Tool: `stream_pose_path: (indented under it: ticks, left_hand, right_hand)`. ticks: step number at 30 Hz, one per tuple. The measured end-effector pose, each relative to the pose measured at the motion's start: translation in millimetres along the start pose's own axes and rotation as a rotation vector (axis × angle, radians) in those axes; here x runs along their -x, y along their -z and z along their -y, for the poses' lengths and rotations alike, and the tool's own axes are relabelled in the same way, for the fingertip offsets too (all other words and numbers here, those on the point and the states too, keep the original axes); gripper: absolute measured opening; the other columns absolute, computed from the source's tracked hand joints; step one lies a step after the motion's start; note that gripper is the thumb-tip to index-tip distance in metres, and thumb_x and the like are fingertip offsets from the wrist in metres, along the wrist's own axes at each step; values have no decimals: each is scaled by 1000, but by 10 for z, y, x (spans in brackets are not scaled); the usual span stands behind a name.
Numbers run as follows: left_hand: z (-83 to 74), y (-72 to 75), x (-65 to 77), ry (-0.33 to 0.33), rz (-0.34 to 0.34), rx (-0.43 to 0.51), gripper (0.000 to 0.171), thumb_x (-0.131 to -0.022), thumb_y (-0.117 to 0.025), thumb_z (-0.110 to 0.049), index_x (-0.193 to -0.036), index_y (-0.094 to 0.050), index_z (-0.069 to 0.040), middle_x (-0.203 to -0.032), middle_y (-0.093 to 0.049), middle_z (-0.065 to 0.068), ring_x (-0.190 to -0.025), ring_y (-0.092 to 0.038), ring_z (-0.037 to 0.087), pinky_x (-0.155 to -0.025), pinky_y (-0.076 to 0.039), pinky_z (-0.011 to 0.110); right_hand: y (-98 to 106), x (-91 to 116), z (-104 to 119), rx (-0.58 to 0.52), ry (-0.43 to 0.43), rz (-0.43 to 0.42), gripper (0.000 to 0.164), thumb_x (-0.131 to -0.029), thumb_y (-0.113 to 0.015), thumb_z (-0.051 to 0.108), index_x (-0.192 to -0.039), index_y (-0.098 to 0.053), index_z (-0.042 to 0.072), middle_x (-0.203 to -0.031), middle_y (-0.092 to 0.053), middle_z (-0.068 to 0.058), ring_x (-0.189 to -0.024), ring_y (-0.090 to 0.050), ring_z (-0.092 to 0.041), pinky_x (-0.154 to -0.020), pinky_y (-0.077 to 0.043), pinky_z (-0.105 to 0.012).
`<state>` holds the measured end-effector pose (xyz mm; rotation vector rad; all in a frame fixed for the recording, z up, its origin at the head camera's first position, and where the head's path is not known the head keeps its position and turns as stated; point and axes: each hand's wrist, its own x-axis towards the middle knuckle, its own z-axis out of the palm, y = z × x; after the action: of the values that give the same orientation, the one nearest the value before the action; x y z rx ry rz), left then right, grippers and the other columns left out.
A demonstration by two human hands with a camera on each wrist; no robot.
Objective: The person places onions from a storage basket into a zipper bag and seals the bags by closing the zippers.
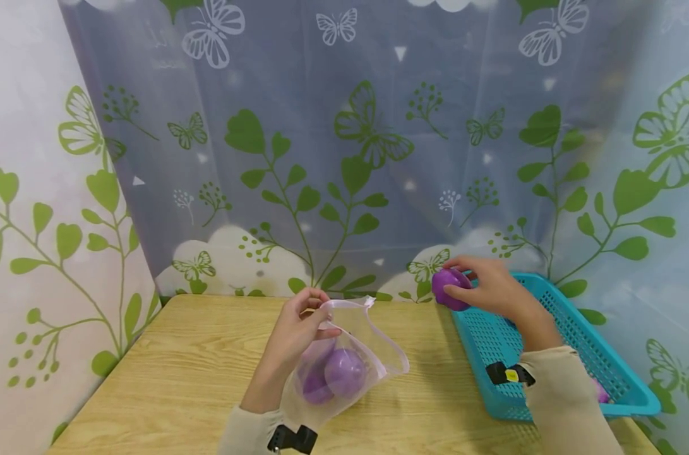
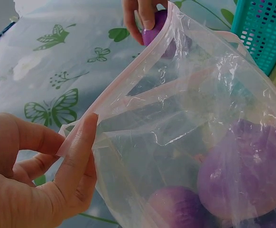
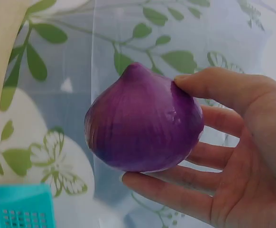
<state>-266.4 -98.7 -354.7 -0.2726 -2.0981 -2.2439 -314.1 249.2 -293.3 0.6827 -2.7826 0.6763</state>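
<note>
My left hand (image 1: pixel 301 325) pinches the rim of a clear zip bag (image 2: pixel 142 123) with a pale pink edge, and the bag's mouth gapes open. Inside it lie purple onions (image 1: pixel 345 373), seen through the plastic low in the bag. With thumb and fingers, my right hand (image 3: pixel 242 128) grips another purple onion (image 3: pixel 142 123), smooth and glossy with a pointed top. In the head view this onion is held up beside the far left corner of the turquoise basket (image 1: pixel 475 379), to the right of the bag and apart from it.
The basket stands on the right of the wooden table (image 1: pixel 208 354), partly behind my right forearm. Something pink-purple (image 1: pixel 601 390) shows inside its near right end. A patterned curtain (image 1: pixel 299 139) with leaves and butterflies hangs along the table's back edge.
</note>
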Motion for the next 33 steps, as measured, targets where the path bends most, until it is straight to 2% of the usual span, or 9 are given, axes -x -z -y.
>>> stream_pose_path:
  ticks: [10, 17, 27, 33]
  left_hand:
    - [0, 5, 3, 7, 10, -8, 11, -103, -58, -1, -113, -57, 4, -101, -54, 11, -82, -61, 18, -74, -69, 31]
    - [-7, 8, -3, 3, 1, -13, 12, -103, -57, -1, -113, -57, 5, -100, -54, 11, -83, -61, 18, -74, -69, 32]
    - [-5, 12, 0, -5, 4, -10, 11, -103, -58, -1, -113, -57, 4, -101, -54, 10, -83, -60, 16, -75, -69, 32]
    - [5, 11, -17, -3, 3, -6, 12, -103, -58, -1, -113, -57, 5, -98, -54, 10, -81, -60, 16, -74, -69, 32]
  right_hand:
    - [-210, 13, 257, -99, 121, -14, 38, -96, -75, 27, -130, -66, 13, -122, -73, -16, -108, -70, -35, -78, -66, -41]
    - [-313, 17, 450, -214, 185, 6, 39, -94, -77, 23, -130, -66, 14, -123, -72, -14, -107, -71, -31, -74, -66, -27]
    - [-472, -4, 669, -301, 329, 27, 36, -93, -78, 16, -128, -67, 16, -123, -72, -6, -107, -71, -30, -69, -66, -23]
    - [-537, 12, 817, -324, 333, 73, 37, -93, -77, 17, -128, -66, 13, -124, -71, -8, -107, -71, -29, -71, -65, -19]
